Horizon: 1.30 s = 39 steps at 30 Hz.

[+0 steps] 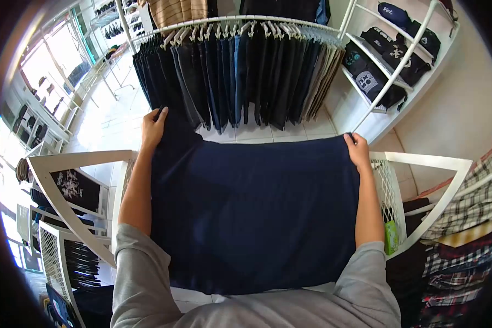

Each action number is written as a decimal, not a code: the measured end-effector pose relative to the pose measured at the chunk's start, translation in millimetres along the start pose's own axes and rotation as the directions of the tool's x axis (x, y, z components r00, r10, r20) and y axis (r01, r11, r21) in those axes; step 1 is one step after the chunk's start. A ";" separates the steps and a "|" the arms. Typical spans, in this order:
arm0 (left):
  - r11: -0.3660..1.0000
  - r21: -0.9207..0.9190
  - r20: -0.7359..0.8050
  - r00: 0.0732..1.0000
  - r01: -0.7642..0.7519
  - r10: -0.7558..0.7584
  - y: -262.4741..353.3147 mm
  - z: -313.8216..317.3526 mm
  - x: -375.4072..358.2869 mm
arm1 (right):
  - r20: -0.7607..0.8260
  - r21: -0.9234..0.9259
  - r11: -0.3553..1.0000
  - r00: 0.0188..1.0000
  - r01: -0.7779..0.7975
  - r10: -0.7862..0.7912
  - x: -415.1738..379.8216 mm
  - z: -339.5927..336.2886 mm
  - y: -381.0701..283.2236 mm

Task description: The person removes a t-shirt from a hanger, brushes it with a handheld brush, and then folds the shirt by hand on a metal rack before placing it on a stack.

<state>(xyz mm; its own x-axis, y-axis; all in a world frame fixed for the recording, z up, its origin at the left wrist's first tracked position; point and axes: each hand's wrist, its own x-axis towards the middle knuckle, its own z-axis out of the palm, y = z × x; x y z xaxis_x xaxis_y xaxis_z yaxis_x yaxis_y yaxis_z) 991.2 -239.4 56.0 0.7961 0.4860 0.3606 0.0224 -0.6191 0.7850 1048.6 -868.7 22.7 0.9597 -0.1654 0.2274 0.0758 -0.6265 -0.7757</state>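
A dark navy garment (257,213) hangs spread wide in front of my body, its near edge close to my waist. My left hand (153,130) pinches its upper left corner, where a narrower flap of the cloth sticks up and folds over. The upper right corner is gripped by my right hand (357,151), thumb on top. Between the two hands the top edge runs nearly straight. The cloth hides most of what lies beneath it.
White frames with mesh panels, one on the left (82,158) and one on the right (432,157), flank my arms. Ahead stands a rail of hanging trousers (235,76). A shelf rack (377,71) holds bags at the far right. Checked shirts (464,213) hang on the right.
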 end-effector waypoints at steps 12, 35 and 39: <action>0.883 -0.407 -0.023 0.969 -0.234 0.246 39.2 -112.9 -75.7 | 0.082 -0.040 0.984 0.982 0.174 -0.170 -62.8 -79.6 -29.9; 0.979 0.179 -0.187 0.974 -0.098 0.131 27.3 -145.4 -329.7 | 0.292 0.145 0.800 0.748 0.582 -0.596 -290.1 46.8 -187.9; 0.996 0.091 -0.206 0.978 -0.023 0.041 29.0 -147.8 -328.0 | 0.321 0.286 0.730 0.656 0.620 -0.683 -285.0 130.5 -230.4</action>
<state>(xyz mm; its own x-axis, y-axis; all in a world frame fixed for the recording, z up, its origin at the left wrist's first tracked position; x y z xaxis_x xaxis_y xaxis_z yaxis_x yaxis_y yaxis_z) 641.4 -325.5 34.9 0.6544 0.5769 0.4888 0.0593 -0.6836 0.7274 793.0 -577.8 59.8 0.6647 0.5642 0.4897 0.7280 -0.3421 -0.5941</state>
